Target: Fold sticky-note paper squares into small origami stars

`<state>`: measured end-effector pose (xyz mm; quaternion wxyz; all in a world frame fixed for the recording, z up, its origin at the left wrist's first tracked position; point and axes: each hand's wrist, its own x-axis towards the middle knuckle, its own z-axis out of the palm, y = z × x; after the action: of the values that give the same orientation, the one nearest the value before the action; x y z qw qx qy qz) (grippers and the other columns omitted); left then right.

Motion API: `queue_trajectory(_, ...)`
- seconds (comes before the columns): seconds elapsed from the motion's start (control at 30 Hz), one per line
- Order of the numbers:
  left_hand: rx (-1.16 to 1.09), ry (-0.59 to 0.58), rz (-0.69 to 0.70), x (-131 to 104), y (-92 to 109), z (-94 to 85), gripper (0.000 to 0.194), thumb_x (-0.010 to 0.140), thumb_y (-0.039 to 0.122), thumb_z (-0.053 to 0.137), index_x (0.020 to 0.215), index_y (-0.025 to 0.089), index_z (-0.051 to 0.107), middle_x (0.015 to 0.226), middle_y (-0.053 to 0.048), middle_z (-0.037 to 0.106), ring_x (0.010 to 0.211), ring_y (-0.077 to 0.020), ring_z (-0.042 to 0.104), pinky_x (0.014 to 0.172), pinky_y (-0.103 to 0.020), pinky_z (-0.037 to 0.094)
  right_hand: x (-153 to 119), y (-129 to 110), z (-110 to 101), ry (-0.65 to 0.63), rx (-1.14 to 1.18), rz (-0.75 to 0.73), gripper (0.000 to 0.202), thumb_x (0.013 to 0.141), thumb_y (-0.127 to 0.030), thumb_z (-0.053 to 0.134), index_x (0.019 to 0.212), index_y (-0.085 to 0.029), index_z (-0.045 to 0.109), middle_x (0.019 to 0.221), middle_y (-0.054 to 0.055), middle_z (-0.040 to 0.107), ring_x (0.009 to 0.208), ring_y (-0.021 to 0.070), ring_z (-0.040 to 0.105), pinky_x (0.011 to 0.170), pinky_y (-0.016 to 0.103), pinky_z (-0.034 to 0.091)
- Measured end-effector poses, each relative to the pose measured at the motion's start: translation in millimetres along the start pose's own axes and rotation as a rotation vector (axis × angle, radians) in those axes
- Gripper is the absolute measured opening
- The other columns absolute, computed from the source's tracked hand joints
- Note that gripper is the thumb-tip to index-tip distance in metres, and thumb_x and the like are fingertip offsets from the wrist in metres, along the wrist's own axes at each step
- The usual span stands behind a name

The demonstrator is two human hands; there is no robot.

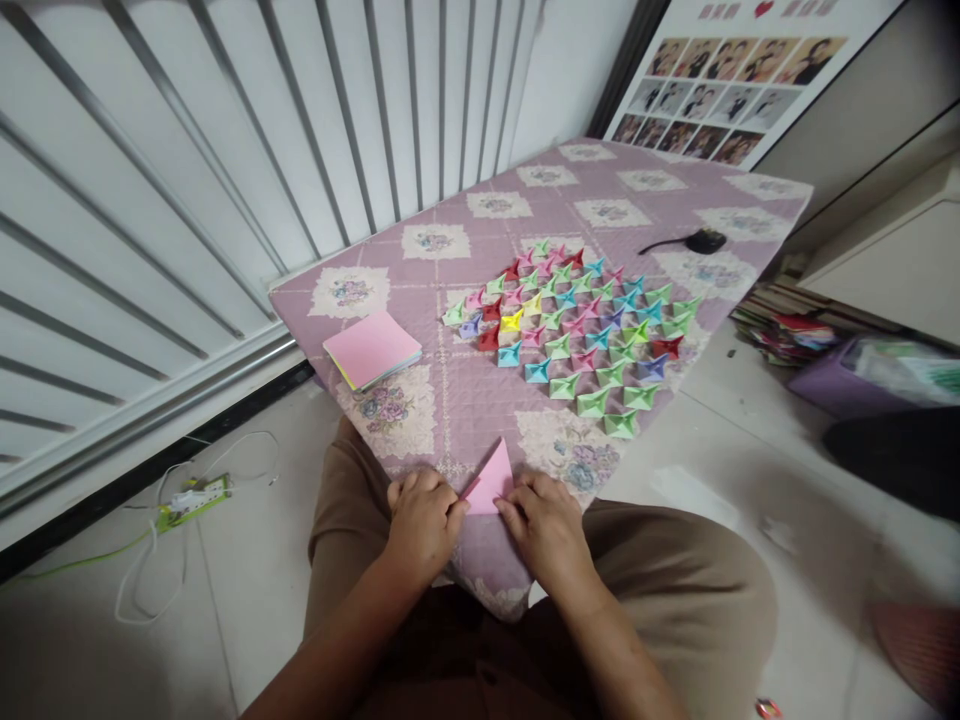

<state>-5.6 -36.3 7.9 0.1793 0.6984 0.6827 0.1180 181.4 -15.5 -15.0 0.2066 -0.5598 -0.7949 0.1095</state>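
A pink sheet of origami paper [490, 482], partly folded with one point aimed away from me, lies at the near corner of the table. My left hand [426, 518] pinches its left edge between thumb and curled fingers. On the other side, my right hand [546, 520] has thumb and fingers closed on the lower right edge. A stack of square paper [373, 350], pink on top, sits to the left. Several rows of small folded paper pieces [577, 325] in green, pink, blue, red and yellow stand on the table to the right.
The table wears a purple floral cloth [465, 365]. A black object with a cord [703, 240] lies at the far right. White slatted panels [337, 110] border the left side. A power strip [193, 500] with cables rests on the floor; a purple bin [847, 380] stands right.
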Motion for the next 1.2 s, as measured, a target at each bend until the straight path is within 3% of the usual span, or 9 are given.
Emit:
queue_trajectory(0.5, 0.143, -0.077, 0.046, 10, -1, -2.5, 0.022, 0.087, 0.037, 0.056, 0.077, 0.02, 0.066, 0.089, -0.006, 0.061, 0.092, -0.0241, 0.051, 0.083, -0.041, 0.031, 7, -2, -1, 0.001, -0.039, 0.04, 0.027, 0.084, -0.04, 0.061, 0.066, -0.021, 0.061, 0.08, 0.005, 0.057, 0.074, 0.0191, 0.049, 0.069, 0.033, 0.036)
queue_trajectory(1.2, 0.185, -0.057, 0.073, 12, -2, -1.3, 0.021, 0.086, 0.036, 0.057, 0.074, 0.02, 0.065, 0.086, -0.006, 0.061, 0.089, -0.0243, 0.051, 0.082, -0.042, 0.032, 11, -5, -2, 0.005, -0.072, 0.052, 0.031, 0.085, -0.042, 0.058, 0.062, -0.021, 0.061, 0.077, 0.005, 0.056, 0.071, 0.0185, 0.047, 0.065, 0.033, 0.033)
